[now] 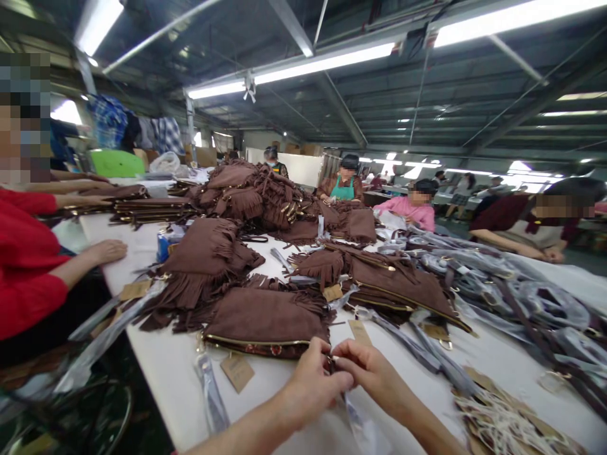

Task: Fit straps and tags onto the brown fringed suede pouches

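A brown fringed bag (268, 313) lies in front of me, its gold zip partly open and a patterned lining showing. At its near right corner my left hand (320, 373) pinches the bag's edge. Close against it, my right hand (372, 373) has its fingers closed on the end of a plastic-wrapped strap (355, 420), which hangs below both hands. The small fitting between the fingertips is mostly hidden. From the bag's left corner hangs another wrapped strap (211, 392), beside a cardboard tag (238, 371).
Fringed bags form a tall heap (256, 196) at the back; more bags (398, 278) lie stacked to the right. Wrapped straps (516, 284) and white tag strings (507, 417) cover the right side. A co-worker in red (28, 265) is at the left table edge; others sit opposite.
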A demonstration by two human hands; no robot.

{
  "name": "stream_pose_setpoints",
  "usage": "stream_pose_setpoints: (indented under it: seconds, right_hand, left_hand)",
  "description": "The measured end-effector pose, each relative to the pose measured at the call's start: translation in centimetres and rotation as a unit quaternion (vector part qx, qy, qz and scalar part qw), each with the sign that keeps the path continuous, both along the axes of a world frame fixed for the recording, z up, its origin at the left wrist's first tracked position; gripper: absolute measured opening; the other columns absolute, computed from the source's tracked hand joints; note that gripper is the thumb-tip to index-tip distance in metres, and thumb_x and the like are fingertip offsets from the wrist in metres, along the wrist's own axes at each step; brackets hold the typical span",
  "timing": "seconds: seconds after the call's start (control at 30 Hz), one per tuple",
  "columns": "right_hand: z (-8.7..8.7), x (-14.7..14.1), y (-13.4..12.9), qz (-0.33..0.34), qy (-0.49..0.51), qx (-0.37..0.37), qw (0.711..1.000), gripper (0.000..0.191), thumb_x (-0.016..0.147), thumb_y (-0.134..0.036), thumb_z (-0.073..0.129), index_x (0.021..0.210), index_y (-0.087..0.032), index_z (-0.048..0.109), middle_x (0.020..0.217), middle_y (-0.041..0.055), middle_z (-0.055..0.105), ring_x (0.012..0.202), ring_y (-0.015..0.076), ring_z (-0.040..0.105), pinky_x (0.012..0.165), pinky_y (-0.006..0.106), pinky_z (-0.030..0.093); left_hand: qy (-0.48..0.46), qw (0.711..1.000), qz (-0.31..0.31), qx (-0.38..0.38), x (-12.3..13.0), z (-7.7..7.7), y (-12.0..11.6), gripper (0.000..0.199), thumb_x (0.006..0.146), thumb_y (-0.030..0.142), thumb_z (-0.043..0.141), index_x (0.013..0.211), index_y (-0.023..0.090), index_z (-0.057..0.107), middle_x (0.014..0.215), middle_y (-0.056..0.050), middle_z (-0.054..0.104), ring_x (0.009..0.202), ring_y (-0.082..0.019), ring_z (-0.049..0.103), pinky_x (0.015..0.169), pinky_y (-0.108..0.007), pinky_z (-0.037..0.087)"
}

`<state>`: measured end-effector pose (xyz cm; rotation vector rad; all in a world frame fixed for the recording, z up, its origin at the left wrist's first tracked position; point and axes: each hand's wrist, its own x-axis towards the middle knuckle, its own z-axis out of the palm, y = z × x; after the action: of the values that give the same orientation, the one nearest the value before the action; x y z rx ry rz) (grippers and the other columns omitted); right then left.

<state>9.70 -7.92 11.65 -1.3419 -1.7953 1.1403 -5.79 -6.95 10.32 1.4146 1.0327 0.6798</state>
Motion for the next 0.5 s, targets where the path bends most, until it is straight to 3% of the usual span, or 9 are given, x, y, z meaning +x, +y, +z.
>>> stream_pose_setpoints:
  seconds: [0.07, 0.13, 0.23, 0.33, 0.4, 0.5]
  right_hand:
    - [-0.7, -0.5, 0.0, -0.007, -0.078, 0.087, 0.993, 0.028, 0.091, -0.042, 0.04, 0.08, -0.02, 0.055, 0.062, -0.0033, 0.056, 0.057, 0.0134, 0.055, 0.057, 0.026, 0.042]
    - [-0.9, -1.0, -0.1, -0.024, -0.139, 0.145, 0.979, 0.028, 0.094, -0.038, 0.033, 0.083, -0.021, 0.053, 0.058, -0.0038, 0.056, 0.055, 0.0145, 0.056, 0.058, 0.027, 0.042]
    - [-0.5, -1.5, -0.1, -0.038, -0.173, 0.181, 0.967, 0.022, 0.092, -0.034, 0.036, 0.083, -0.022, 0.053, 0.058, -0.0031, 0.058, 0.054, 0.0158, 0.058, 0.056, 0.027, 0.042]
    - [0.0, -2.0, 0.2, -0.056, -0.172, 0.21, 0.961, 0.018, 0.086, -0.033, 0.044, 0.073, -0.023, 0.052, 0.058, -0.0029, 0.058, 0.055, 0.0158, 0.057, 0.054, 0.026, 0.042]
    - [-0.1, -2.5, 0.5, -0.082, -0.134, 0.209, 0.965, 0.021, 0.082, -0.035, 0.048, 0.065, -0.023, 0.05, 0.056, -0.0035, 0.055, 0.052, 0.0147, 0.054, 0.05, 0.025, 0.04]
    - [-0.8, -2.7, 1.0, -0.123, -0.03, 0.127, 0.984, 0.026, 0.08, -0.042, 0.05, 0.062, -0.023, 0.045, 0.05, -0.0064, 0.049, 0.037, 0.0096, 0.041, 0.037, 0.021, 0.027]
  left_hand:
    - [0.038, 0.998, 0.016, 0.045, 0.5, -0.1, -0.1, 0.026, 0.076, 0.007, 0.048, 0.098, 0.019, 0.042, 0.077, 0.0, 0.06, 0.06, -0.013, 0.055, 0.053, -0.022, 0.042]
    - [0.144, 0.981, 0.013, 0.125, 0.2, 0.5, 0.0, 0.026, 0.076, 0.004, 0.046, 0.097, 0.018, 0.043, 0.08, -0.005, 0.064, 0.068, -0.017, 0.06, 0.063, -0.027, 0.046]
    - [0.269, 0.944, -0.009, 0.19, -1.0, 1.9, 0.4, 0.033, 0.073, 0.004, 0.053, 0.103, 0.016, 0.044, 0.093, -0.014, 0.068, 0.086, -0.026, 0.064, 0.076, -0.035, 0.047]
    - [0.282, 0.937, -0.038, 0.203, -1.9, 3.3, 0.5, 0.032, 0.075, 0.006, 0.054, 0.103, 0.018, 0.046, 0.093, -0.012, 0.069, 0.084, -0.024, 0.065, 0.075, -0.033, 0.049]
    - [0.3, 0.929, -0.046, 0.21, -2.0, 4.1, 0.3, 0.028, 0.078, 0.008, 0.05, 0.104, 0.018, 0.047, 0.09, -0.011, 0.069, 0.081, -0.023, 0.066, 0.072, -0.033, 0.05]
    - [0.345, 0.912, -0.045, 0.219, -1.5, 5.4, 0.2, 0.035, 0.076, 0.007, 0.051, 0.11, 0.014, 0.049, 0.096, -0.018, 0.07, 0.086, -0.03, 0.067, 0.073, -0.04, 0.053]
